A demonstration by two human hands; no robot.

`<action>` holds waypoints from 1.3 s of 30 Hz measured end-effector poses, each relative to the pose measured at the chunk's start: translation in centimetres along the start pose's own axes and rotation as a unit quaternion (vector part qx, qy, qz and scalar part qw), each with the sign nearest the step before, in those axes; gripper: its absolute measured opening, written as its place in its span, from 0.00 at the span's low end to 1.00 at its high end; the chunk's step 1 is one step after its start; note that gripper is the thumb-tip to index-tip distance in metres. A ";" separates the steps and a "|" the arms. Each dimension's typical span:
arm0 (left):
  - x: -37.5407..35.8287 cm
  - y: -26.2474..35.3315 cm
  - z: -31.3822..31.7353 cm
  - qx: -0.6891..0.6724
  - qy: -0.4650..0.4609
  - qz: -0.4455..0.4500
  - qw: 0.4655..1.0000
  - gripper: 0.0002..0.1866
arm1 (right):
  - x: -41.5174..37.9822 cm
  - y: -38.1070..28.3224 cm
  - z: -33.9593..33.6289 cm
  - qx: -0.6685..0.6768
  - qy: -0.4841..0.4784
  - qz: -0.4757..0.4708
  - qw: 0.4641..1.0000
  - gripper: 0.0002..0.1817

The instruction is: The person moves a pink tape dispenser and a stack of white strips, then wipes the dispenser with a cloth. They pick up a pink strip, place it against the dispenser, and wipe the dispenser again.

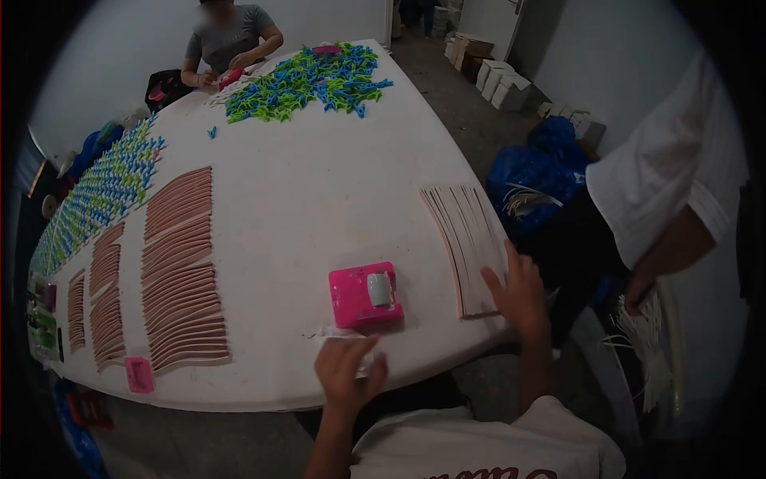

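My left hand (345, 374) hovers at the table's near edge with fingers curved and thumb apart, nothing seen in it. Under its fingertips lies a crumpled white cloth or tissue (325, 334), partly hidden by the hand. Just beyond is a pink block-like holder (351, 294) with a grey-white roller (378, 290) set in it. Over the right side of the table, my right hand (523, 297) is spread open, its thumb overlapping the edge of a row of long, thin pale strips (459, 247). These strips lie side by side, with dark gaps between some.
Rows of pinkish strips (182, 311) and a small pink tray (139, 375) lie at left. Blue and green clothespins (307, 84) are heaped at the far end, with more (96, 195) along the left. A seated person (231, 40) works there; a standing person (662, 176) holds white strips (642, 343).
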State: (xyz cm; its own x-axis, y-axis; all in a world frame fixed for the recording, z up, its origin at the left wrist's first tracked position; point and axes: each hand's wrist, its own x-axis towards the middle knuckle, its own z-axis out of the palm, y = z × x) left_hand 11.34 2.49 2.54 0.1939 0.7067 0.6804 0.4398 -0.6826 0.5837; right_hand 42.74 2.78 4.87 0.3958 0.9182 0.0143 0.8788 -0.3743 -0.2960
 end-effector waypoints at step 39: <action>6.8 3.1 17.9 0.293 -0.319 -0.039 0.901 0.60 | 13.7 0.3 -3.9 -0.335 -0.122 -0.533 0.768 0.53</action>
State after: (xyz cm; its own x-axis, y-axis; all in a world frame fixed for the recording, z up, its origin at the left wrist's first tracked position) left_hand 29.68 8.54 1.04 0.5254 0.8384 0.1454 0.8243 -0.5438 0.1574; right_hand 49.47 14.78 8.68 -0.6327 0.7156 -0.2960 0.6414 0.6984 0.3176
